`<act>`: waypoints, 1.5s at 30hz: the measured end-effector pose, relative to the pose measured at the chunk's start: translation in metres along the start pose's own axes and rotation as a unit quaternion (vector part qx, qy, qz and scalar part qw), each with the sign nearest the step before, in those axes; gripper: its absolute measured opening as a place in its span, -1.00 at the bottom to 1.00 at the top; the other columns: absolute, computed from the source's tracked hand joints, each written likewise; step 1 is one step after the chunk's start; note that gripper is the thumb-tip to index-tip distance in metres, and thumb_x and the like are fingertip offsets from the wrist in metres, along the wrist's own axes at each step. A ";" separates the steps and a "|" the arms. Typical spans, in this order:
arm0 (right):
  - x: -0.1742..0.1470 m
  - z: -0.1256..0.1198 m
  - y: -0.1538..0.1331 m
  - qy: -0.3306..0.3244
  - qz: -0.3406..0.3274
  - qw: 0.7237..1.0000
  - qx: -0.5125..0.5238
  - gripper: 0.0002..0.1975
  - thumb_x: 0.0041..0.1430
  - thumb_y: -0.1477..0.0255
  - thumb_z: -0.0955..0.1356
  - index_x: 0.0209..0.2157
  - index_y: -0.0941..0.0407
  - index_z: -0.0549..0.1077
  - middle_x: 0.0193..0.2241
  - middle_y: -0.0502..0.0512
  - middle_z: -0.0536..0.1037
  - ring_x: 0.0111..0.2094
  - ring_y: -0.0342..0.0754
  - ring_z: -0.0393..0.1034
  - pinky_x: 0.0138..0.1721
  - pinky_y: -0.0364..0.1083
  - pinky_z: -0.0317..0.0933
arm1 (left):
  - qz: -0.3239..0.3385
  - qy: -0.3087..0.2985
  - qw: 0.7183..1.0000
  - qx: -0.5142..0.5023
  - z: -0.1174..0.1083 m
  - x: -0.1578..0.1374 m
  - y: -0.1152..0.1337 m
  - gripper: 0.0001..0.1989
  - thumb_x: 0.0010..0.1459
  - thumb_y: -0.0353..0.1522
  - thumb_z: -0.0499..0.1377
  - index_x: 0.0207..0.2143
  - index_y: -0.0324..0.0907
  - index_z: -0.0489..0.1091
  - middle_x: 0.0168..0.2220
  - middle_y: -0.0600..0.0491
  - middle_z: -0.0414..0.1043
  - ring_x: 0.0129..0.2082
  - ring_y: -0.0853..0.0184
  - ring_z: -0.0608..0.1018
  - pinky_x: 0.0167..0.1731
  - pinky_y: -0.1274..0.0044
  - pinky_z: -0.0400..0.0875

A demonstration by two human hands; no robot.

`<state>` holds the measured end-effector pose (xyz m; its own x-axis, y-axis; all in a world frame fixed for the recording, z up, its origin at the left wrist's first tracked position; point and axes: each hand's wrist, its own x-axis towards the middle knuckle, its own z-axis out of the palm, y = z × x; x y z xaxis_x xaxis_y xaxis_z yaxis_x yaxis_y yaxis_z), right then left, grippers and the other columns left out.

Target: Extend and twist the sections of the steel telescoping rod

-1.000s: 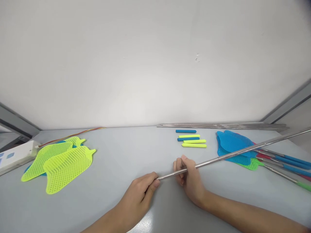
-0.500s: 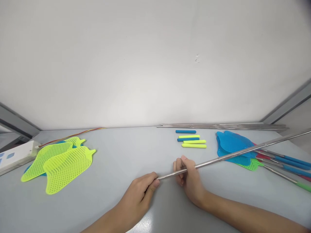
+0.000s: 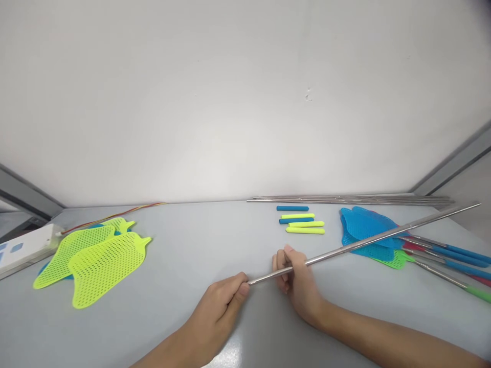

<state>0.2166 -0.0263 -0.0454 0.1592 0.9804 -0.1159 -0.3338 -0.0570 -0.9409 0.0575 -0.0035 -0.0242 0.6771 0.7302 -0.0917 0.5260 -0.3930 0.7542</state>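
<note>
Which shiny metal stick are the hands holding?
The slanting metal stick, whose near end is in the left hand; the right hand grips it farther along. The other loose sticks lie bunched along the wall.

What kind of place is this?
Probably a workbench: loose swatter heads lie on the left, metal rods along the wall, and blue and yellow tubes near those.

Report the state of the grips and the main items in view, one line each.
Steel rod: held slanting, far end free.
Left grip: closed on the rod's near end.
Right grip: closed on the rod, farther along.
Spare rods: lying together.
Short tubes: five, lying loose.
Loose mesh heads: lying overlapped, no rods fitted; blue mostly covered.
Fly swatters: piled overlapping, partly out of frame.
Power strip: partly out of frame; on or off unclear.
</note>
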 end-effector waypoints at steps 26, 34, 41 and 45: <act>-0.025 0.004 -0.004 -0.288 -0.003 0.937 -0.195 -0.46 0.12 0.21 -0.07 -0.79 0.13 0.12 -0.77 -0.02 0.16 -0.64 -0.21 0.11 -0.54 -0.20 0.05 | 0.115 -0.022 0.993 0.003 0.017 -0.021 -0.005 -0.67 0.14 -0.28 -0.26 -0.49 -0.14 0.22 -0.58 0.07 0.29 -0.57 0.40 0.36 -0.47 0.60 0.26; -0.031 0.004 -0.021 -0.336 -0.021 0.887 -0.317 -0.49 0.14 0.29 -0.06 -0.71 0.15 0.22 -0.69 -0.01 0.24 -0.59 -0.21 0.17 -0.44 -0.22 0.09 | 0.145 -0.091 0.982 -0.076 0.010 -0.020 0.002 -0.66 0.14 -0.30 -0.26 -0.41 -0.11 0.27 -0.49 0.05 0.35 -0.44 0.38 0.42 -0.39 0.59 0.28; -0.032 0.006 -0.020 -0.344 -0.041 0.875 -0.339 -0.50 0.15 0.33 -0.07 -0.70 0.15 0.22 -0.68 -0.03 0.25 -0.58 -0.23 0.18 -0.44 -0.23 0.09 | 0.152 -0.109 0.976 -0.112 0.005 -0.020 0.007 -0.72 0.14 -0.36 -0.23 -0.39 -0.13 0.25 -0.48 0.07 0.35 -0.42 0.42 0.42 -0.37 0.63 0.26; -0.031 0.006 -0.022 -0.335 -0.024 0.875 -0.348 -0.51 0.15 0.32 -0.07 -0.68 0.15 0.22 -0.69 -0.03 0.25 -0.59 -0.22 0.18 -0.46 -0.23 0.08 | 0.132 -0.111 0.977 -0.128 0.002 -0.019 0.013 -0.71 0.14 -0.37 -0.24 -0.39 -0.14 0.25 -0.46 0.06 0.36 -0.39 0.42 0.42 -0.34 0.63 0.26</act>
<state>0.2134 -0.0542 -0.0189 -0.5009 0.8621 -0.0771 0.3417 0.1152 -0.9327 0.0522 -0.0237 -0.0143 0.8817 0.4717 0.0108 0.1916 -0.3787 0.9055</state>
